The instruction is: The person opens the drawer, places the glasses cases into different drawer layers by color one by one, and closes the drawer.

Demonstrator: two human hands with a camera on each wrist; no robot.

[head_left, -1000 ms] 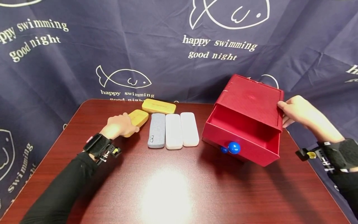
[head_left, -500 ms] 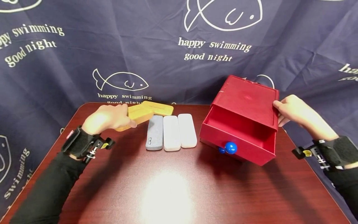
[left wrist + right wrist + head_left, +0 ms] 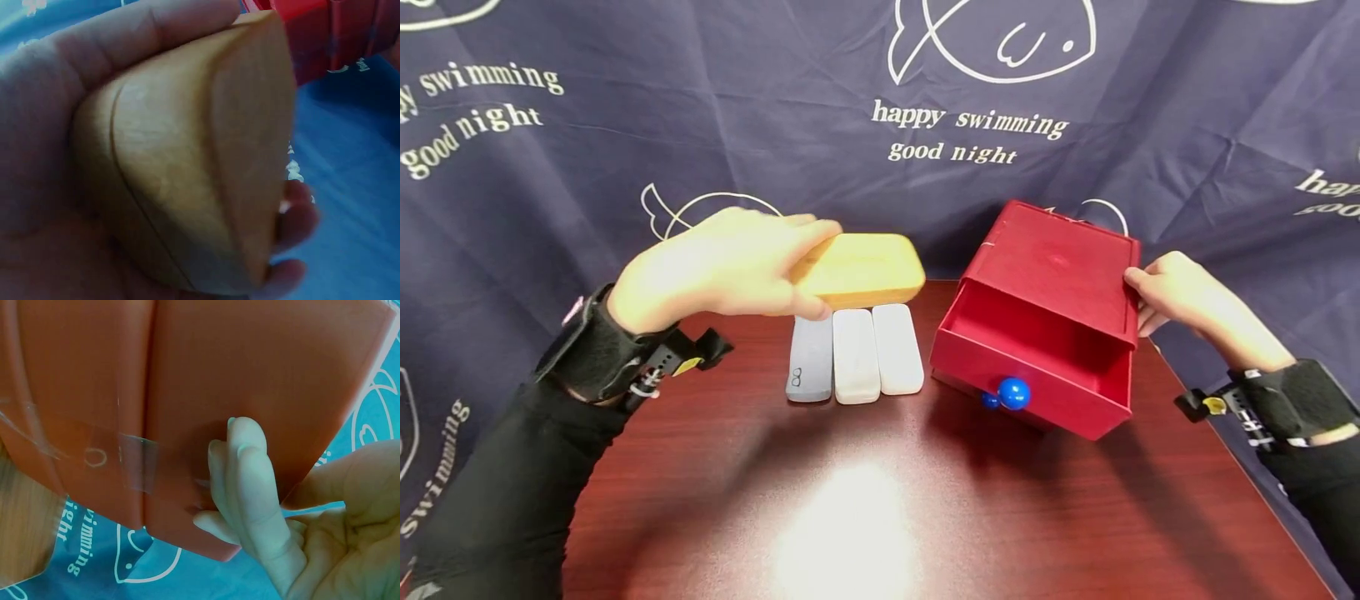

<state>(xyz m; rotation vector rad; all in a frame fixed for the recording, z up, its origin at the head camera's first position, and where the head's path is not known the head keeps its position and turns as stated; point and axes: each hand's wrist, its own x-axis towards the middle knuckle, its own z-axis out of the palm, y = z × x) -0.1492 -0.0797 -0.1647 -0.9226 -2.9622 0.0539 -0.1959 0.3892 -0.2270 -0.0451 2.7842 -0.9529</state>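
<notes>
The red box (image 3: pixel 1060 275), its drawer (image 3: pixel 1037 367) pulled open, is gripped at its far side by the right hand (image 3: pixel 1180 292). A yellow case (image 3: pixel 861 269) is held above the table (image 3: pixel 850 500), apparently clear of it, in the left hand's (image 3: pixel 715 267) curled fingers.

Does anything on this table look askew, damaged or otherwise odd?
The red drawer box sits tilted, its front end with the blue knob dipping toward the dark wooden table while the right hand grips its back corner. Clear tape runs across a seam on its outside. The drawer is pulled open and looks empty.
</notes>
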